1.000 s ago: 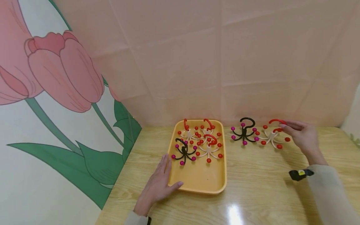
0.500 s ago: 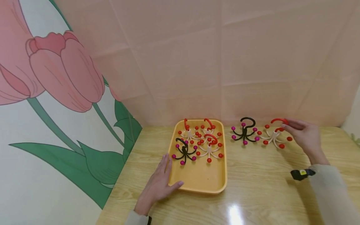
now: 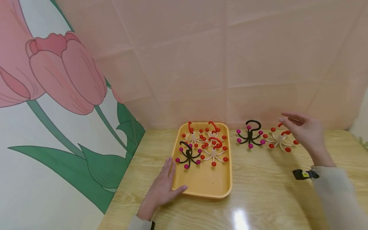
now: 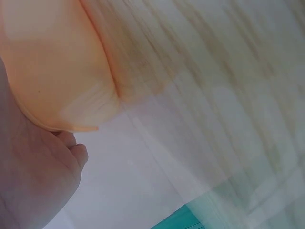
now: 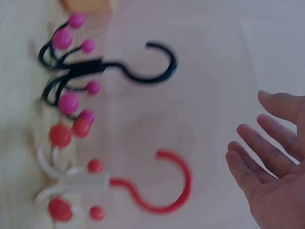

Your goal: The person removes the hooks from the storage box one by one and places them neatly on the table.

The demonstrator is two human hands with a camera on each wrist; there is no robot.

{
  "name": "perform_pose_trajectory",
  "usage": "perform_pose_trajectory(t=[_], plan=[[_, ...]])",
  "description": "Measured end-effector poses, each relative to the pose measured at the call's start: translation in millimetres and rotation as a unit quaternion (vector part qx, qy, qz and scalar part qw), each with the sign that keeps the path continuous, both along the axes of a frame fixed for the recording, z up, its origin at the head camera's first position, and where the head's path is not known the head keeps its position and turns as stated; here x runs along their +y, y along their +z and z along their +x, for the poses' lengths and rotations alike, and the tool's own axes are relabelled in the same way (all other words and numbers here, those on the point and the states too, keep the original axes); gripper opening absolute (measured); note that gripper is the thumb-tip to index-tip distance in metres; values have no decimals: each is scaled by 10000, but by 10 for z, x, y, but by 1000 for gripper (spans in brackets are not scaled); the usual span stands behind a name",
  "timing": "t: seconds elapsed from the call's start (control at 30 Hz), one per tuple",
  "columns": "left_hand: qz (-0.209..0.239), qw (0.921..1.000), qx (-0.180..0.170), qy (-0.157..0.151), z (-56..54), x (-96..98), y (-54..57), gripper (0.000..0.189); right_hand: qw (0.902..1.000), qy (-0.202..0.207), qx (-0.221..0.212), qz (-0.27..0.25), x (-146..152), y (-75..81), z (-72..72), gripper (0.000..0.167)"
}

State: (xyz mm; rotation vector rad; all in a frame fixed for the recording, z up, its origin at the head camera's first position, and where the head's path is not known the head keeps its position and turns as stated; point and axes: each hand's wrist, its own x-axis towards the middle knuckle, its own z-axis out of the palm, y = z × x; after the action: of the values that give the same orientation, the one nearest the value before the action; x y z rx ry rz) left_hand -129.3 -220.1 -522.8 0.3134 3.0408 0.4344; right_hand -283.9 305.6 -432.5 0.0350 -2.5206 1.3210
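Note:
My right hand is held with its fingers apart above a white multi-arm hook hanger with a red hook and red ball tips. In the right wrist view the fingers are clear of that red hook. Left of it on the table stands a black hanger with magenta ball tips. My left hand lies with straight fingers along the left side of the yellow tray, thumb at its near left corner. Inside the tray are a black hanger and three white ones with red hooks.
The wooden table backs onto a pinkish cloth. A wall panel with painted tulips borders the left side. The two table hangers stand close together, near the cloth and right of the tray.
My right hand has let go of the white hanger's red hook and risen slightly with fingers parted. Just before, that hanger shifted slightly right. The left hand and tray stay put.

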Motion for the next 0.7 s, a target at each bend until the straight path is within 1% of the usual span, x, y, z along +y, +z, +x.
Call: perform_pose_trajectory(t=[0.1,0.17,0.23,0.33,0.47,0.7], plan=[[-83,10000,27,-12,-1,3,3,110,9995,239,207,18,-162,111,63,54],[-221,9997,89,-37,-7,1,-1,110,9983,461,341,45,-275,168,91,48],[-369,9992,159,-52,-12,1,5,111,9964,765,354,-3,-384,209,109,45],[-535,9983,225,-66,-25,1,6,113,9940,1066,244,-49,-547,259,126,43],[-482,9987,169,-71,-34,11,2,113,9907,1354,-37,-143,-738,286,126,40],[-468,9987,170,-69,-34,20,-8,113,9765,2152,-16,73,-1057,237,91,34]])
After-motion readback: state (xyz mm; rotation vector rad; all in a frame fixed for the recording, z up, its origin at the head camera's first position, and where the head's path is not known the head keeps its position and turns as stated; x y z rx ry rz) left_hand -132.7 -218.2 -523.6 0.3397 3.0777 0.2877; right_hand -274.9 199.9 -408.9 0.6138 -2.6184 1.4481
